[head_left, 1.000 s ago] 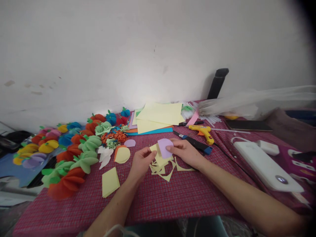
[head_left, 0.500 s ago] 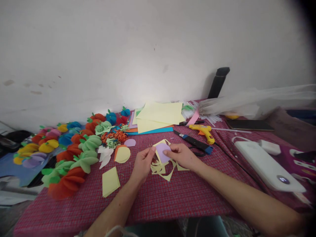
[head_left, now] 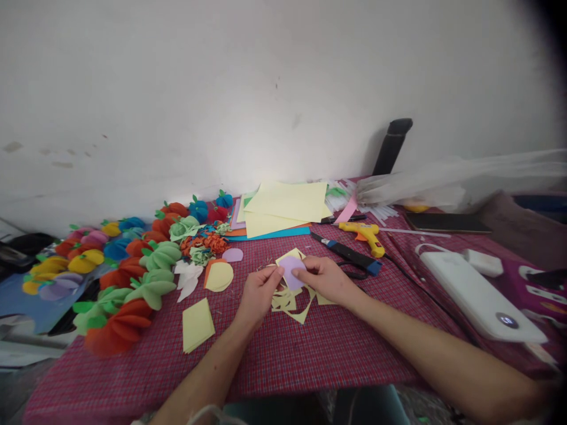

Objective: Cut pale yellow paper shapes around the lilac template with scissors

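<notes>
Both hands pinch a small pale-purple paper piece [head_left: 292, 271] with a rounded edge, laid over a yellow paper square [head_left: 283, 258]. My left hand [head_left: 261, 289] grips the left edge, thumb on top. My right hand [head_left: 322, 276] holds the right side, its thumb pressing on the purple paper. Beneath the hands lie yellow paper offcuts [head_left: 296, 311]. To the left are a stack of yellow paper rectangles [head_left: 198, 326], rounded yellow cutouts [head_left: 220, 277] and another purple cutout [head_left: 233, 255]. Part of the yellow square is hidden by fingers and the purple piece.
Colourful paper pumpkin-like shapes [head_left: 128, 271] line the left side. Paper sheets [head_left: 287, 203] lie at the back. Right of my hands are a blue-black utility knife [head_left: 349, 254], a yellow glue gun [head_left: 365, 232], black-handled scissors [head_left: 354, 273] and a white power bank [head_left: 481, 298].
My left fingers shift slightly along the paper's edge, and the purple piece sits a little differently on the yellow square. The right hand keeps its grip; the view moves only slightly.
</notes>
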{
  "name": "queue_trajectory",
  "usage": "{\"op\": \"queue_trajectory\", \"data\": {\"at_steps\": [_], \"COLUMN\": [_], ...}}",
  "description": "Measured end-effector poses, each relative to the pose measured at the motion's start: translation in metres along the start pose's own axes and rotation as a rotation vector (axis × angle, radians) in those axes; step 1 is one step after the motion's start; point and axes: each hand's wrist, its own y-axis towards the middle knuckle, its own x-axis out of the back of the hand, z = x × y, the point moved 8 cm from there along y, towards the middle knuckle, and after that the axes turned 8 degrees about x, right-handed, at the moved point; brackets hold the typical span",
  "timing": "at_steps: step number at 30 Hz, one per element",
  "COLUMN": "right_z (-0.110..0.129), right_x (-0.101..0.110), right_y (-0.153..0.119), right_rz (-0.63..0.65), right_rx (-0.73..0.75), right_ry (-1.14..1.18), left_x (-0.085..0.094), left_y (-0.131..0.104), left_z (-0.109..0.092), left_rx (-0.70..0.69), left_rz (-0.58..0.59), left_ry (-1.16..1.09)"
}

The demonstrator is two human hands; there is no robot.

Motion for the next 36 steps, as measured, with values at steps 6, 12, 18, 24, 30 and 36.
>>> {"op": "queue_trajectory", "data": {"at_steps": [6,12,18,24,30,36], "right_z": [0.003,0.008,0.007,0.009,0.013,0.011], "right_x": [0.001,0.003,0.002,0.002,0.005,0.002], "right_y": [0.0,0.0,0.0,-0.001,-0.001,-0.001], "right_rz": [0.008,0.003,0.01,0.004,-0.018,0.001], "right_rx": [0.016,0.03,0.036,0.043,0.04,0.039], "right_ry": [-0.032,-0.083,-0.099,-0.12,-0.135,-0.145], "left_x": [0.0,-0.002,-0.002,-0.003,-0.003,-0.005], "left_y": [0.0,0.0,-0.001,-0.001,0.0,0.001], "left_z": [0.0,0.0,0.001,0.0,0.0,0.001], "left_rx": [0.006,0.014,0.021,0.013,-0.004,0.001], "left_rz": [-0.006,0.014,0.002,0.012,0.013,0.044], "left_ry": [0.022,0.039,0.053,0.059,0.099,0.128]}}
